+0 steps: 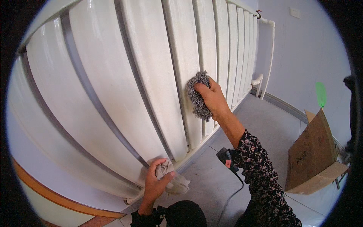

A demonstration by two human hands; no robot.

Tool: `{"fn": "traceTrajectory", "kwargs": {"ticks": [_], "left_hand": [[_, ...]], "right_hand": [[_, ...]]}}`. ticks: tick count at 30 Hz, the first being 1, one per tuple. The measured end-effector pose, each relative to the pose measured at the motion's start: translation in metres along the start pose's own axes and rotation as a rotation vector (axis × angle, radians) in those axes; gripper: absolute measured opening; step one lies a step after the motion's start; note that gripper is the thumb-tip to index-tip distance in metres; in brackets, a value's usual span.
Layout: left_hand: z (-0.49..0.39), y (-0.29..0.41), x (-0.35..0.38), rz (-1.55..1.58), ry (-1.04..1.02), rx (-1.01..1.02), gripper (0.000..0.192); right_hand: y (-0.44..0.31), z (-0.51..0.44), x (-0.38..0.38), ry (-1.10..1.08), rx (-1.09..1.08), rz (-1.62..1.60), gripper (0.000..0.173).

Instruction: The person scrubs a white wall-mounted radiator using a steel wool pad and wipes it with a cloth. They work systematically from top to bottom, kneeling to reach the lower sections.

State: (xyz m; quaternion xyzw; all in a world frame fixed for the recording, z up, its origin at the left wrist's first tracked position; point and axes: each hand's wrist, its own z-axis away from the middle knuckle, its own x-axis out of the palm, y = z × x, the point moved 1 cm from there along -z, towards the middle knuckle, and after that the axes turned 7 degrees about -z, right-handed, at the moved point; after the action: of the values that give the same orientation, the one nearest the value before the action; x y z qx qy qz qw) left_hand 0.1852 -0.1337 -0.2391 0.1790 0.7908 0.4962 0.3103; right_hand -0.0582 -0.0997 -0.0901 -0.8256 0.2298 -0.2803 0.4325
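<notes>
A white column radiator (150,71) stretches along the wall in front of me. My right hand (214,98) grips a grey steel wool pad (200,96) against one of its flat vertical columns, around the middle of the view. Lower down, my left hand (158,178) holds a crumpled, pale, damp-looking cloth (178,183) close to the radiator's bottom edge. Part of the cloth hangs past the thumb. Whether the left fingers touch the radiator, I cannot tell.
A black power adapter (225,157) with a cable lies on the grey tiled floor (198,178) below my right forearm. An open cardboard box (312,153) stands at right, a green oval object (321,93) above it. White pipes (270,56) run down the far corner. An orange-brown wooden edge (56,195) curves at lower left.
</notes>
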Motion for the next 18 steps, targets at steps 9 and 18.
{"fn": "traceTrajectory", "kwargs": {"ticks": [9,18], "left_hand": [[-0.001,0.004,0.002,-0.042,-0.003,-0.005,0.043],[-0.002,0.006,0.003,-0.020,-0.020,-0.013,0.045]], "right_hand": [[-0.007,-0.013,-0.001,-0.027,-0.145,0.150,0.020],[-0.027,-0.021,0.013,-0.033,-0.137,-0.075,0.020]]}}
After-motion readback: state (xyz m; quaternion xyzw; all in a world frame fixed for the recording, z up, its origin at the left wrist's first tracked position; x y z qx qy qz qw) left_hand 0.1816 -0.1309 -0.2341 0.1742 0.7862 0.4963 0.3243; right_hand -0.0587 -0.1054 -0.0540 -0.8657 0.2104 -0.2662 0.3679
